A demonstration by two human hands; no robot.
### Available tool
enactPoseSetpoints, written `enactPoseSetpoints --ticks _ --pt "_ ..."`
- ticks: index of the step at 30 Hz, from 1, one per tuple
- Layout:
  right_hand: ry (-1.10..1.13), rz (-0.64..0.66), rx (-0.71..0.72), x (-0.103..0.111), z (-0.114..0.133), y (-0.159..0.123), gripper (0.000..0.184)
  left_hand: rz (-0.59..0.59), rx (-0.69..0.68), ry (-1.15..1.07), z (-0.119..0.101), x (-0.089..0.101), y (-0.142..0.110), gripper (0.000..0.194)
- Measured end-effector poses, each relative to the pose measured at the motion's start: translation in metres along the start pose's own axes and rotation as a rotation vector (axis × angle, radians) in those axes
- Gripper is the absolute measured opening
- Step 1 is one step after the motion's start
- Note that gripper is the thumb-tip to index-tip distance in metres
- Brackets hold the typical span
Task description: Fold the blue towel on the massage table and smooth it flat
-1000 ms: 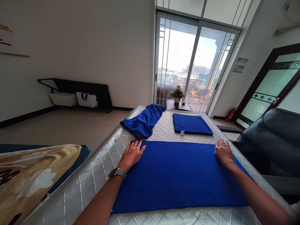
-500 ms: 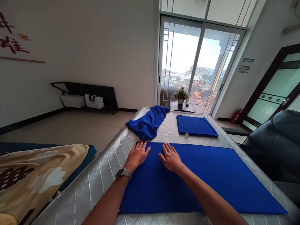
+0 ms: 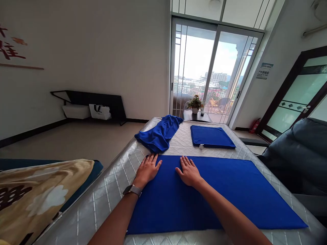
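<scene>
A flat royal-blue cloth (image 3: pixel 217 194) lies spread on a quilted silver mattress (image 3: pixel 81 211). My left hand (image 3: pixel 147 170) rests palm down on its far left corner, fingers apart. My right hand (image 3: pixel 187 172) presses flat near the middle of its far edge, also with fingers apart. Past the cloth, a rumpled blue towel (image 3: pixel 158 134) lies just beyond my left hand. A neat blue square of folded cloth (image 3: pixel 211 136) with a small white tag (image 3: pixel 201 146) sits beyond my right hand. A watch (image 3: pixel 132 190) is on my left wrist.
To the lower left is a bed with a beige patterned blanket (image 3: pixel 33 194). A dark grey padded seat (image 3: pixel 296 160) stands to the right. Beyond the mattress are a small dark table with a potted plant (image 3: pixel 195 103) and a glass sliding door (image 3: pixel 217 68).
My right hand has moved from the cloth's right side to near the middle of its far edge. My left hand stays near the far left corner. The view has shifted slightly.
</scene>
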State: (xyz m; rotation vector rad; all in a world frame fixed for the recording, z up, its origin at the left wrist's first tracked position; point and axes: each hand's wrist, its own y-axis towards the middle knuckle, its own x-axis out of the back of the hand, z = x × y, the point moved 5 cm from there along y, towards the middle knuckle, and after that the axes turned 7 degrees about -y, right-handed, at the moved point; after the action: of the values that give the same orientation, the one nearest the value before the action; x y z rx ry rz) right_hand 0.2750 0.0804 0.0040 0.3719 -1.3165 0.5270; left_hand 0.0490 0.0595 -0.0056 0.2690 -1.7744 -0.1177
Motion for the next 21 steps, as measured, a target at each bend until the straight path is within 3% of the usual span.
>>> enactPoseSetpoints --ticks 4,16,21 --pt "-0.062 0.006 -0.105 0.005 -0.058 -0.016 0.086 -0.014 -0.009 -0.003 0.001 -0.001 0.0 0.065" --pt "-0.23 0.002 -0.557 0.024 -0.304 -0.103 0.082 0.015 0.012 -0.011 0.009 -0.007 0.006 0.065" --pt "-0.243 -0.08 -0.666 0.023 -0.365 -0.128 0.081 0.014 -0.002 0.039 0.011 -0.009 0.008 0.064"
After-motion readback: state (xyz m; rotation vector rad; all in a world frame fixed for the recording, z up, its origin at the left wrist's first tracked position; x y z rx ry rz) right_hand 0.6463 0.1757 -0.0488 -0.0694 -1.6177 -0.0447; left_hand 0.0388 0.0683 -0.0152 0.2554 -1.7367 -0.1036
